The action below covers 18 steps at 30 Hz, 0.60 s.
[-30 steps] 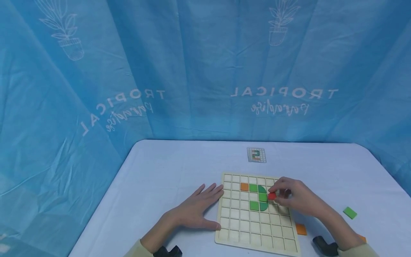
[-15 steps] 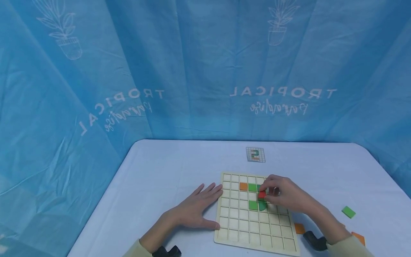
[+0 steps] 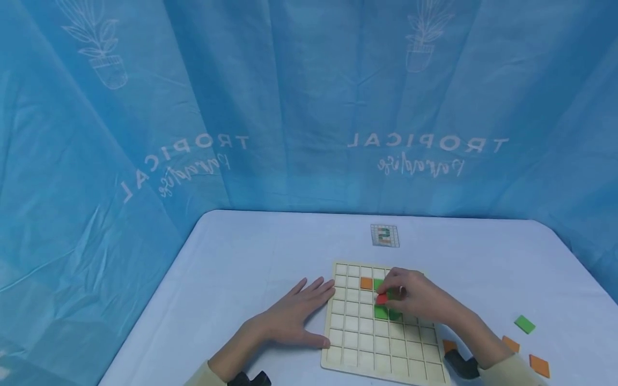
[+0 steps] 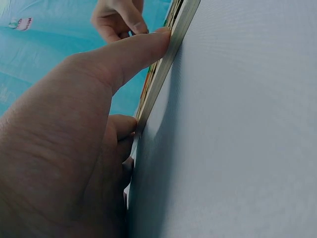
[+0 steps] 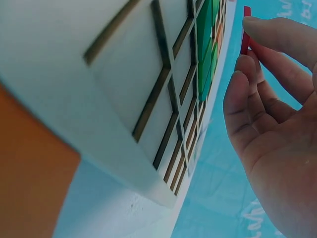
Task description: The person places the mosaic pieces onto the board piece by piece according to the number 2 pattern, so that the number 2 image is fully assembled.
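Observation:
My right hand (image 3: pixel 419 295) pinches a small red tile (image 3: pixel 382 299) between thumb and fingertips over the upper part of a pale wooden grid board (image 3: pixel 358 340). In the right wrist view the red tile (image 5: pixel 245 30) stands edge-on, clear of the board's surface. Below it in the head view lies a green square tile (image 3: pixel 381 312); an orange tile (image 3: pixel 366 283) sits in a cell to the upper left. Other green pieces are partly hidden behind the right hand. My left hand (image 3: pixel 292 317) lies spread, its fingertips and thumb touching the board's left edge.
A small card (image 3: pixel 384 236) with a gridded coloured figure lies beyond the board. On the right side of the white table are a loose green tile (image 3: pixel 524 324) and orange tiles (image 3: pixel 539 365), one partly covered by the black wrist strap (image 3: pixel 461 365). A blue printed curtain (image 3: pixel 309 107) hangs behind.
My right hand has carried the red tile leftward over the board, from right of the green pieces to above the gap between them. The left hand has stayed at the board's edge.

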Each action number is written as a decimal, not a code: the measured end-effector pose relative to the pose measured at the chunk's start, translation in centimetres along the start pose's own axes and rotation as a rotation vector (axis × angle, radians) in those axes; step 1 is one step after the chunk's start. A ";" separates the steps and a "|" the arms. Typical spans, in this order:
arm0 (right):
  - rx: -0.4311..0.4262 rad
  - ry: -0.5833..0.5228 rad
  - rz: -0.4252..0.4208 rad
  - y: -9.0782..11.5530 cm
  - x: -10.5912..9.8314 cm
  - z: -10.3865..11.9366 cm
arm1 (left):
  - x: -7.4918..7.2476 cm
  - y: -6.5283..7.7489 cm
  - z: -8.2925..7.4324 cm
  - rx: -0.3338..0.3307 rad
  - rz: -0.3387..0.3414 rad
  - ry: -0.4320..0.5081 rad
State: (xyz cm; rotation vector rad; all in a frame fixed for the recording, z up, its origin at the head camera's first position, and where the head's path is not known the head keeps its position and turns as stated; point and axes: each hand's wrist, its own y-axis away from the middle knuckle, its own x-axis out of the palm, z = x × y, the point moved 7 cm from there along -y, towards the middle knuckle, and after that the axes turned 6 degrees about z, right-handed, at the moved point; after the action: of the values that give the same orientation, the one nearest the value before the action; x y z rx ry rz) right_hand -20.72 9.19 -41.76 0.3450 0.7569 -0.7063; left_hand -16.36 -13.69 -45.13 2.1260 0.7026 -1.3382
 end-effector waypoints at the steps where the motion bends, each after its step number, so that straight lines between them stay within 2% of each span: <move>1: -0.004 0.011 -0.001 -0.1 0.1 0.1 | 0.1 0.0 0.0 -0.001 0.003 -0.001; 10: 0.015 0.079 0.023 -1.0 1.1 0.9 | 0.1 -0.2 0.1 0.000 0.002 -0.001; 18: -0.031 0.087 0.061 -2.0 2.1 1.5 | 0.2 -0.1 0.2 0.005 -0.003 -0.005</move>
State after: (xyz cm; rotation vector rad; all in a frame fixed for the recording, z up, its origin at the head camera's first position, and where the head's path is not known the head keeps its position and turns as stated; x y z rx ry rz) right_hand -20.26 6.02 -42.35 0.3707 0.8360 -0.6244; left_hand -16.44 -13.75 -45.45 2.1251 0.7011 -1.3478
